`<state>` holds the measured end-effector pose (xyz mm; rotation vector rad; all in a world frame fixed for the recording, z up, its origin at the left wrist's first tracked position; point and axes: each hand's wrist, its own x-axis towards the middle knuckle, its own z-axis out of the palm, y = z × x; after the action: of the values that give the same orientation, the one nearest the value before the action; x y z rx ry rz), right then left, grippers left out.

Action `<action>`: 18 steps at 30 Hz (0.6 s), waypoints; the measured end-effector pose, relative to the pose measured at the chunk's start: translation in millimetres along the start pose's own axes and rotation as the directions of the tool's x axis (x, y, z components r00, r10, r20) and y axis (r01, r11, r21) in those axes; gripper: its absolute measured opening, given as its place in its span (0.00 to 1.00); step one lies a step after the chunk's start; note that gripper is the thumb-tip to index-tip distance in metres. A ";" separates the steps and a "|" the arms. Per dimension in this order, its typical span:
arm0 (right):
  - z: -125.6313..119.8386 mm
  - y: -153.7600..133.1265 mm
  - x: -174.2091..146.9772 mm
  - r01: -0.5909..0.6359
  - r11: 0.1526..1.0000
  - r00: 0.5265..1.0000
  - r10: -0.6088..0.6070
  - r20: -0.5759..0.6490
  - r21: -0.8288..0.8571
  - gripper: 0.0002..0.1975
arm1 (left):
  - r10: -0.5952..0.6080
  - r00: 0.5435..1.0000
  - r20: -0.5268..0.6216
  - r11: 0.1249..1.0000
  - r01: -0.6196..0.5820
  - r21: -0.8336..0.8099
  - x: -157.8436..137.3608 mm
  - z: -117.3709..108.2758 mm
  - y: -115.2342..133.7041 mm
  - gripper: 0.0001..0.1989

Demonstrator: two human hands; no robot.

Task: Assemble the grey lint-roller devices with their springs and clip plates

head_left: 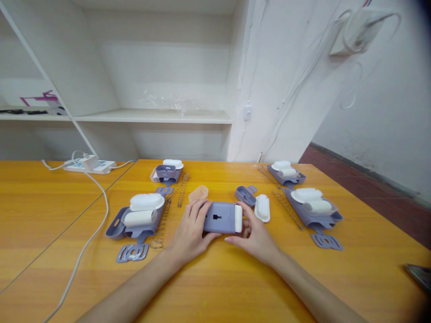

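Note:
My left hand (193, 224) wraps round the left end of a grey-purple plastic housing (219, 216) with a dark slot in its face. At the housing's right end, my right hand (254, 231) grips a white roller (238, 219) with thumb and fingers; how deep the roller sits in the housing is hard to tell. Just beyond the hands lie a translucent peach-coloured cover (198, 193), a purple tray (245, 196) and a white ribbed oval piece (262, 208).
Similar part sets stand on the wooden table: left (143, 202), back left (173, 163), right (306, 195) and back right (281, 165). Loose springs (163, 220) and flat purple plates (132, 253) lie beside them. A power strip (96, 165) with a white cable (107, 202) is at left.

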<state>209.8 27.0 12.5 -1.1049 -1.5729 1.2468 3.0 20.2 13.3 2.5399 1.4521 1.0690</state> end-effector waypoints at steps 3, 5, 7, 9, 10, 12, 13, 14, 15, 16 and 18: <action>-2.0 8.5 1.7 0.048 0.992 0.998 -0.053 -0.042 -0.113 0.41 | -0.003 1.000 0.009 1.000 0.003 0.000 0.3 -0.3 0.0 0.35; -4.0 15.4 3.0 0.066 0.980 0.996 -0.077 -0.052 -0.186 0.41 | 0.004 1.000 0.020 1.000 -0.004 0.001 0.4 -0.5 -0.5 0.35; -5.4 20.6 4.1 0.076 0.974 0.995 -0.089 -0.050 -0.215 0.42 | 0.016 0.999 0.029 1.000 -0.016 0.007 0.2 -0.4 -1.2 0.34; -5.5 23.1 4.9 0.080 0.970 0.994 -0.094 -0.053 -0.230 0.42 | 0.029 0.999 0.026 0.999 -0.029 0.016 -0.4 0.2 -2.1 0.34; -5.1 23.4 5.2 0.079 0.968 0.994 -0.094 -0.053 -0.238 0.42 | 0.033 0.999 0.023 0.999 -0.033 0.022 -0.8 0.6 -2.5 0.34; -4.0 22.5 5.4 0.075 0.967 0.994 -0.092 -0.061 -0.244 0.42 | 0.038 0.999 0.016 0.999 -0.038 0.033 -1.6 1.8 -3.3 0.34; -3.5 21.6 5.4 0.070 0.968 0.993 -0.090 -0.072 -0.240 0.42 | 0.040 0.999 0.014 0.998 -0.040 0.040 -2.1 2.4 -3.5 0.34; -3.1 20.7 5.3 0.064 0.970 0.992 -0.087 -0.087 -0.233 0.42 | 0.042 0.999 0.013 0.998 -0.042 0.050 -2.6 3.0 -3.5 0.34; -3.1 19.8 5.1 0.059 0.973 0.991 -0.084 -0.104 -0.223 0.42 | 0.044 0.999 0.013 0.997 -0.045 0.061 -3.0 3.6 -3.4 0.34; -3.3 19.0 4.8 0.056 0.975 0.990 -0.083 -0.118 -0.216 0.42 | 0.046 0.999 0.014 0.996 -0.047 0.075 -3.5 4.1 -3.2 0.35; -4.4 17.9 4.0 0.062 0.972 0.989 -0.091 -0.116 -0.226 0.41 | 0.046 0.999 0.017 0.993 -0.047 0.111 -4.4 4.8 -2.4 0.36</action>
<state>215.4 34.2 -4.0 -1.2254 -1.6708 0.9478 2.5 19.6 6.5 2.6636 1.4967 1.0004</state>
